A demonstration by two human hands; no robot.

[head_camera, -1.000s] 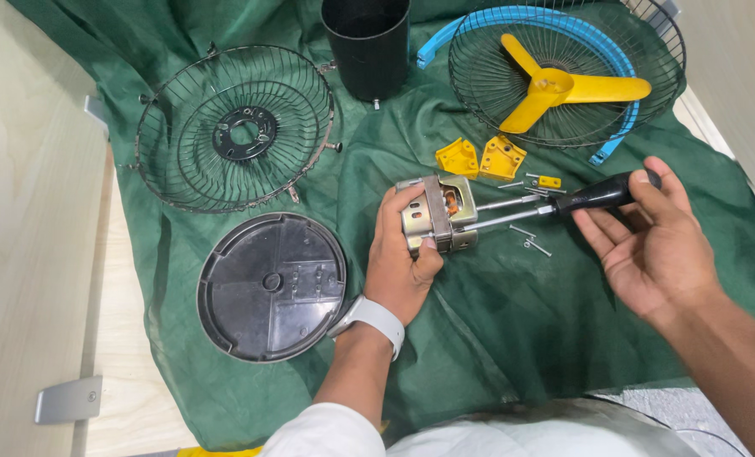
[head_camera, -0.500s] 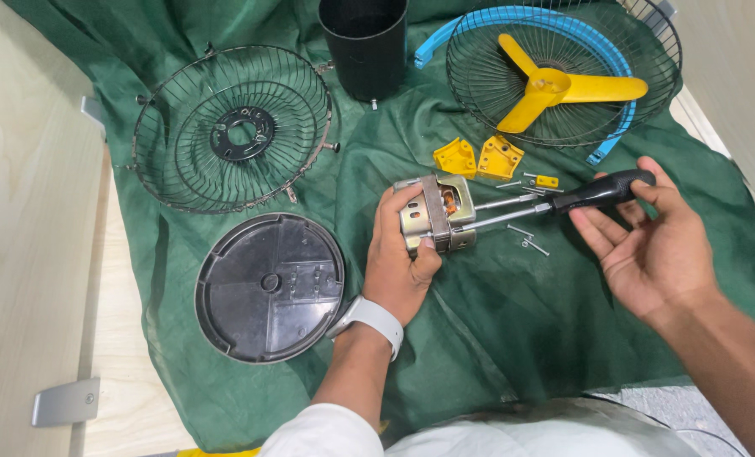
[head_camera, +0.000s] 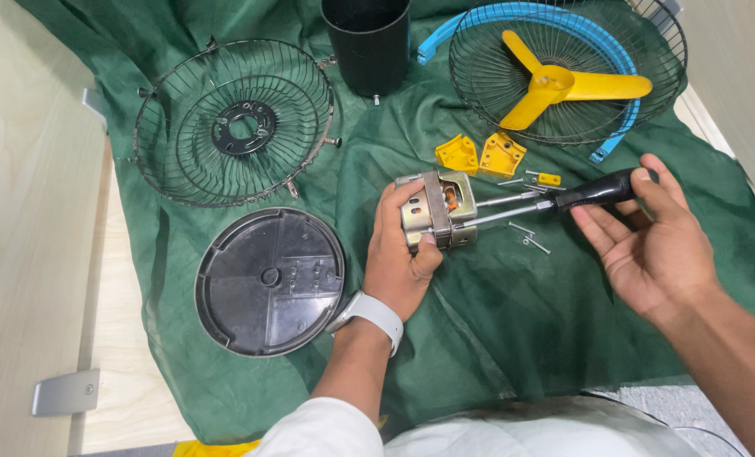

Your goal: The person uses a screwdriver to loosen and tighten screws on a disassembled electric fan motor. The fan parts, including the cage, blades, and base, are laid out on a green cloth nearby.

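Motor block [head_camera: 438, 211] sits near the middle of the green cloth [head_camera: 513, 338], pinned there by my left hand [head_camera: 401, 258] — fingers [head_camera: 392, 203] wrapped over its metal frame, thumb pressing from the near side, so it cannot roll while a tool bears on it. The copper winding faces right, toward the tool. My right hand [head_camera: 656, 245] carries the screwdriver [head_camera: 555, 203] by its black handle, fingertips pinching it lightly rather than clenched around it, the palm open beneath; the shaft runs level across to the motor's frame, its tip at the block, though I cannot tell whether it is seated in a screw.

Loose screws [head_camera: 529, 239] lie on the cloth just under the shaft, kept close at hand, and two yellow brackets [head_camera: 479, 154] rest just beyond. Farther off the parts are spread apart: a wire grille [head_camera: 233, 123] at upper left, a round black base plate [head_camera: 269, 281] below it, a black cylinder [head_camera: 367, 42] at top, and the yellow blade [head_camera: 563, 85] resting in another grille with a blue rim [head_camera: 563, 17] — all on the cloth, which covers the pale desk [head_camera: 22, 211].
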